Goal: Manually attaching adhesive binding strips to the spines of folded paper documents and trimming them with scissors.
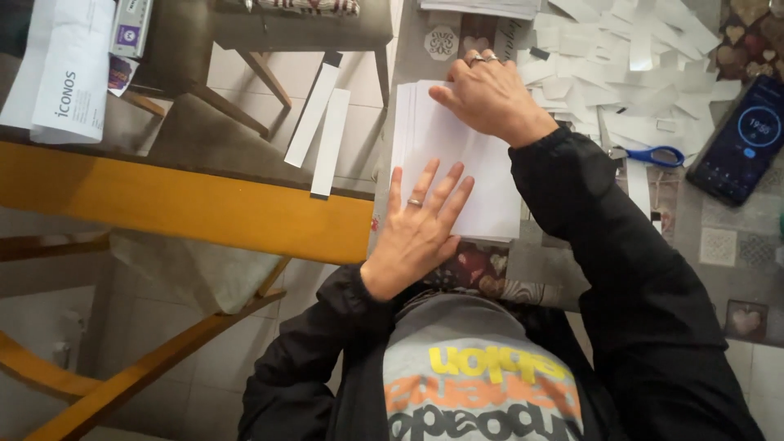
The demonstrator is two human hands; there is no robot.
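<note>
Item: white paper stack (478, 175) on table (719, 245). Left hand (420, 224) spread flat on near edge; right hand (490, 98) fingers curled, pressing far edge. Step, apparently: squaring sheets. Next calls for even pressure. Scissors (649, 155) beside

A heap of cut white paper scraps (629, 57) lay at the far right of the patterned desk (723, 245). Blue-handled scissors (653, 155) rested just below the heap, and a dark phone (745, 139) with a lit round dial lay near them at the right edge. Two long white strips (320, 131) lay on the tiled floor (245, 90) beside a wooden chair (269, 49). A yellow wooden bar (188, 204) crossed the left foreground.
</note>
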